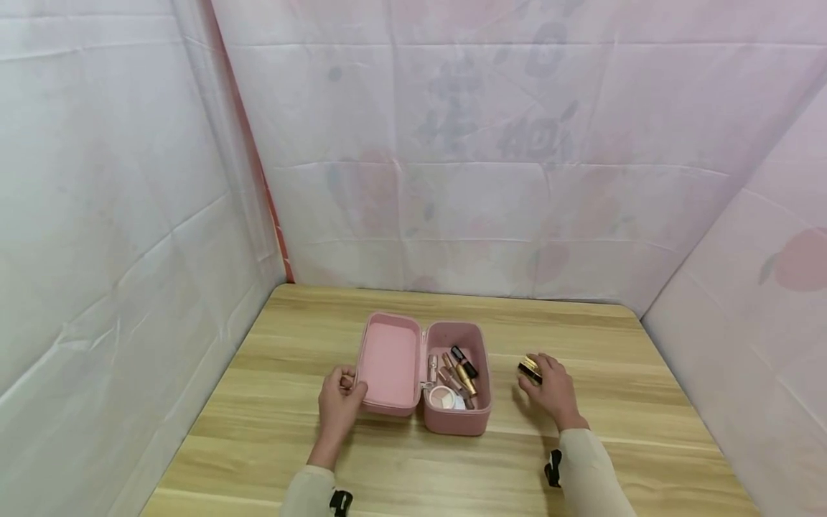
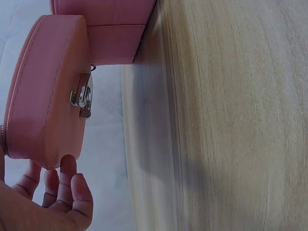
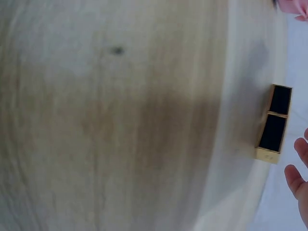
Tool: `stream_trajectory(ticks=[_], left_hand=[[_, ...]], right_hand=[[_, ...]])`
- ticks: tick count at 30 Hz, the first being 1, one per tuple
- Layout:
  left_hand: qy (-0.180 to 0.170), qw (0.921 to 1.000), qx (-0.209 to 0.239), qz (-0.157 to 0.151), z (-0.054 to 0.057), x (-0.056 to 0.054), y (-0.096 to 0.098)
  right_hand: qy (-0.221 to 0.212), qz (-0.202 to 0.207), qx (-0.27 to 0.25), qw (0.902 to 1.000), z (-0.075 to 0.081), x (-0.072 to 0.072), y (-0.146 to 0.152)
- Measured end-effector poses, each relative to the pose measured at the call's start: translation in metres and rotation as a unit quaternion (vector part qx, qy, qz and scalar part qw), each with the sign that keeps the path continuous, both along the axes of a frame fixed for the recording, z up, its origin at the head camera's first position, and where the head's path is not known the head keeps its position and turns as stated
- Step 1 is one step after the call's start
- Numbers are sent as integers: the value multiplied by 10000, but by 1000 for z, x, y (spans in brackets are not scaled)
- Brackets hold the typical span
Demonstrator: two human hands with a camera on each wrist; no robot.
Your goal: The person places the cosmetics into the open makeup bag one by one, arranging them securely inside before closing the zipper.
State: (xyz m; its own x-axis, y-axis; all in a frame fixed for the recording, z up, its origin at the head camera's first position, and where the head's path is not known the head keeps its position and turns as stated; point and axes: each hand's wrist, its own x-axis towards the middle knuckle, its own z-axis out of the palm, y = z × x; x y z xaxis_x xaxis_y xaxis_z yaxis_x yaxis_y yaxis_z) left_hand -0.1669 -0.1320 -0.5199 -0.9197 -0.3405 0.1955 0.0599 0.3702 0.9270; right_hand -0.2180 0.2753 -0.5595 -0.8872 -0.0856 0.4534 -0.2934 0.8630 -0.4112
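Note:
A pink makeup case stands open, its lid [image 1: 390, 362] swung out to the left of its base [image 1: 456, 424]. My left hand [image 1: 339, 402] pinches the lid's near left corner, thumb on the rim. In the left wrist view, that hand's fingers [image 2: 67, 178] curl up against the lid's outer face, near a metal handle fitting [image 2: 83, 98]. To the right of the case, my right hand [image 1: 552, 388] reaches over a black and gold, lipstick-like tube [image 1: 530, 370]. In the right wrist view, a gap shows between its fingertips [image 3: 293, 175] and the tube.
Inside the base lie several lipsticks and tubes, among them a gold one [image 1: 465, 379] and a black one [image 1: 464, 361], with a round compact [image 1: 442, 398] at the near end. The wooden table [image 1: 291, 359] is enclosed by white printed cloth [image 1: 465, 230].

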Motion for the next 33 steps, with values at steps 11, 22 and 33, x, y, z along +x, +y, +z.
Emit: stream_trajectory(ticks=[11, 22, 33], left_hand=[[26, 9999, 96, -86, 0, -2, 2], [-23, 9999, 143, -28, -1, 3, 2], [97, 9999, 123, -40, -1, 1, 1]], right_hand=[[-462, -389, -332, 9976, -11, -2, 10], [-1123, -815, -290, 9899, -19, -2, 17], [-1382, -1148, -115, 9837, -18, -11, 13]])
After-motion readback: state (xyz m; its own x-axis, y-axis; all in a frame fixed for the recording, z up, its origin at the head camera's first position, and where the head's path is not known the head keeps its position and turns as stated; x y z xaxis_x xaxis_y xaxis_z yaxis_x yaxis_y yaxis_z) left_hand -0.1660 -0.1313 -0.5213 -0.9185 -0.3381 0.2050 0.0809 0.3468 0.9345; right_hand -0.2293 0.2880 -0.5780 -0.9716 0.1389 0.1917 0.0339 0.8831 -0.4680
